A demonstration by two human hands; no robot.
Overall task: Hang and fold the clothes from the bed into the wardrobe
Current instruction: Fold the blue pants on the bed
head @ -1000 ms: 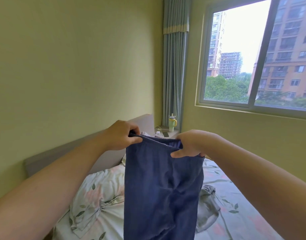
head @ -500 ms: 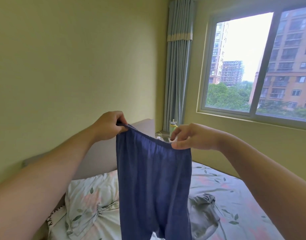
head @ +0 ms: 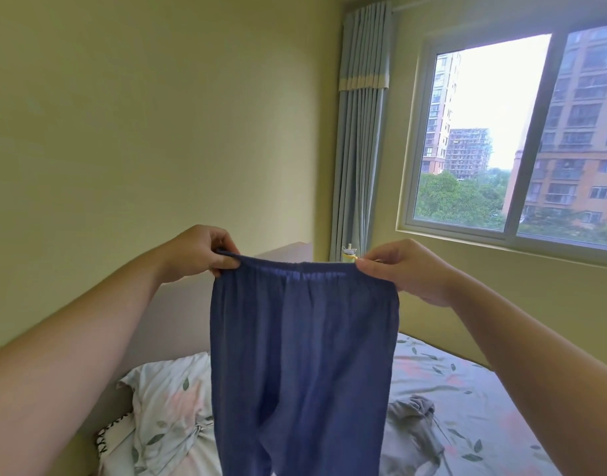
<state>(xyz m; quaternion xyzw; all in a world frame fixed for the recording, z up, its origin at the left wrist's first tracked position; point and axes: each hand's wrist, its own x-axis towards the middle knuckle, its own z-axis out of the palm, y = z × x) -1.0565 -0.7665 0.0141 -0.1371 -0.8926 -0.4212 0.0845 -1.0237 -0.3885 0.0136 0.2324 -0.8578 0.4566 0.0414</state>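
The bed (head: 467,389) with a leaf-print sheet fills the lower part of the view. The blue trousers (head: 302,355) hang in the air above it, spread flat by the waistband; their legs are cut off at the bottom edge. They hide part of the pillow (head: 164,407) and of a crumpled grey garment (head: 412,431). The left hand (head: 199,250) pinches one waistband corner with thumb and curled fingers, and the right hand (head: 405,269) pinches the other. A small bottle (head: 348,252) behind is mostly hidden.

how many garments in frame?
2: blue trousers, waistband pinched by left hand and right hand; grey garment crumpled on the bed, right of them. Others may be hidden behind the trousers.
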